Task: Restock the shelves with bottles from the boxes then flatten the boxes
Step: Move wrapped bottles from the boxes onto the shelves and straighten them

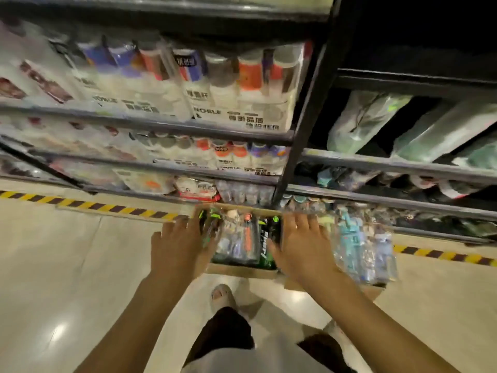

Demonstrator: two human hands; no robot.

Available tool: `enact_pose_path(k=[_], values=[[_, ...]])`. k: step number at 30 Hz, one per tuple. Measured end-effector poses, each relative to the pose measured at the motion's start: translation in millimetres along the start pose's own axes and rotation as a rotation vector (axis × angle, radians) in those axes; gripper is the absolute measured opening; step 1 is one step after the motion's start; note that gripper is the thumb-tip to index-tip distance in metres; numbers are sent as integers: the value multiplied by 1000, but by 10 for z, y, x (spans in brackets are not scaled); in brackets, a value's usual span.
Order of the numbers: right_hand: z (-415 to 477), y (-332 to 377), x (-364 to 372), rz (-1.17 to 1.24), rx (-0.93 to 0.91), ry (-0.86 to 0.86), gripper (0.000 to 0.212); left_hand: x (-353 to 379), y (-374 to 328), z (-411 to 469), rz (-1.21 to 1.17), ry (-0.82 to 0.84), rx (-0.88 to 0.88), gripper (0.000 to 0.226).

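Note:
A cardboard box (pixel 242 271) stands on the floor in front of the shelves, packed with wrapped bottles (pixel 242 238) with black, green and orange parts. My left hand (pixel 180 243) reaches down over the box's left side with straight, spread fingers. My right hand (pixel 304 243) does the same over the right side, fingers spread. Neither hand visibly grips anything. To the right, a second box (pixel 373 290) holds light blue and clear bottles (pixel 360 249). The image is blurred.
Black metal shelves (pixel 150 125) rise ahead, stocked with boxed bottles and cups; the right bay (pixel 403 168) holds bagged goods. Yellow-black hazard tape (pixel 107 208) runs along the glossy floor. My legs and a foot (pixel 222 294) are below the box.

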State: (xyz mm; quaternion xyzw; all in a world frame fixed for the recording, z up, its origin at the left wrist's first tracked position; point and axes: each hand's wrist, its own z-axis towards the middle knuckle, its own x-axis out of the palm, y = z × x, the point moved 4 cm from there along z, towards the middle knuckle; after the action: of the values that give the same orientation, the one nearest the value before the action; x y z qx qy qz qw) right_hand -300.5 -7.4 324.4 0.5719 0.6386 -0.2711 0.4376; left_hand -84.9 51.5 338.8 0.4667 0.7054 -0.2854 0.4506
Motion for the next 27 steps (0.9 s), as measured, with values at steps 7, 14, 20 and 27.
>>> enact_pose_path(k=[7,14,20,27], values=[[614,473,1141,-1,86,197,77,1130,503,840,-36,258,39,57],[1712,467,2565,51,122,237,72,2715,587,1835,-82,360,35,49],[2724,307,3949,162,207,267,82,4055,666,2781,-216,324,-95,64],[3646,25,5240,307,398,263,113,5290,834,3650,-359,279,-248,115]])
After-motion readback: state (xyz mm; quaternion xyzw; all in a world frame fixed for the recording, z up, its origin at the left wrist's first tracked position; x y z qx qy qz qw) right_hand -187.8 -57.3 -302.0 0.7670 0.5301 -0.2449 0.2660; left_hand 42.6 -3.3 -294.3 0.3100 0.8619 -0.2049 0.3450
